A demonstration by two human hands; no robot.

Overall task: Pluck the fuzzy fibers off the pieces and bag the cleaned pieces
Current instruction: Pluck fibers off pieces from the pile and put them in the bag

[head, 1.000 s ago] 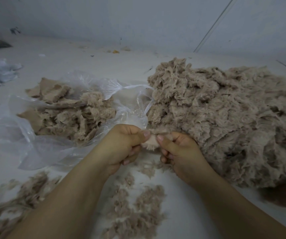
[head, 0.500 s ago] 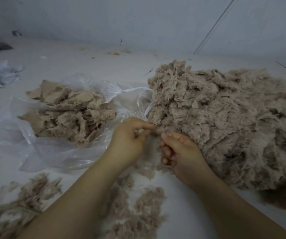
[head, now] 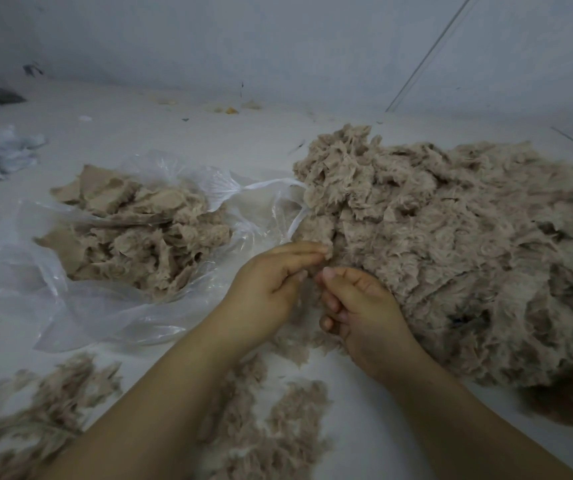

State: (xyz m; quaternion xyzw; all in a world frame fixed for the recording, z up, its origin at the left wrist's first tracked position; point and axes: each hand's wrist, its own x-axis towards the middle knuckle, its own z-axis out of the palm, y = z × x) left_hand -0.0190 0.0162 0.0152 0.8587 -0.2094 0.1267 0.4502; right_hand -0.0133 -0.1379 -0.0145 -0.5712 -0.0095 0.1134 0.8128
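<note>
We are plucking: our left hand (head: 271, 278) pinches a small fuzzy beige piece (head: 326, 252) beside the big unplucked beige heap (head: 451, 244); our right hand (head: 357, 303), curled, seems empty. Next, pull fibers, then drop it in the clear plastic bag (head: 70, 306).

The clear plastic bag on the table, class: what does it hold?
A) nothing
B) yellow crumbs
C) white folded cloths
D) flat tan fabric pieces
D: the clear plastic bag, left of both hands, lies open with a heap of flat tan fabric pieces inside.
</note>
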